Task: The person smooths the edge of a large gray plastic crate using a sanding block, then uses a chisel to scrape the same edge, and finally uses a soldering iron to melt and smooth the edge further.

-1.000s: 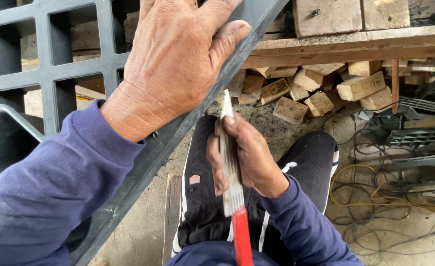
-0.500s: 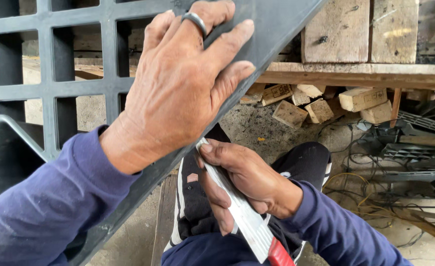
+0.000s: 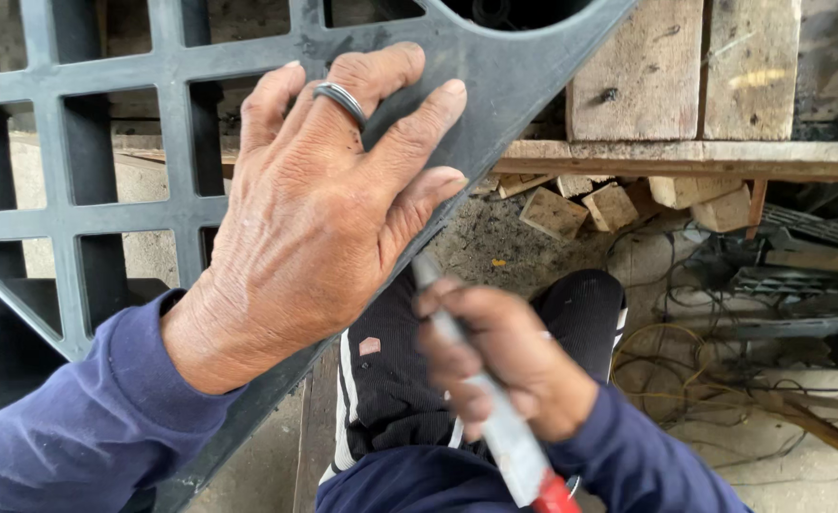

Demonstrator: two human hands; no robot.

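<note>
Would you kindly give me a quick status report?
Left hand flat on grate. Right hand grips blade at grate's edge. Nothing in the way.

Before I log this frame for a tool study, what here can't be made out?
- Tip of the grey-bladed, red-handled tool: motion-blurred, where it meets the dark grey plastic grid panel, head view.
- Right hand: blurred, grip unclear.
- Tool's red handle: cut off by the bottom edge.
- Panel under the left hand: covered by the palm.
- Tangled wires on the ground: too fine to trace.
</note>
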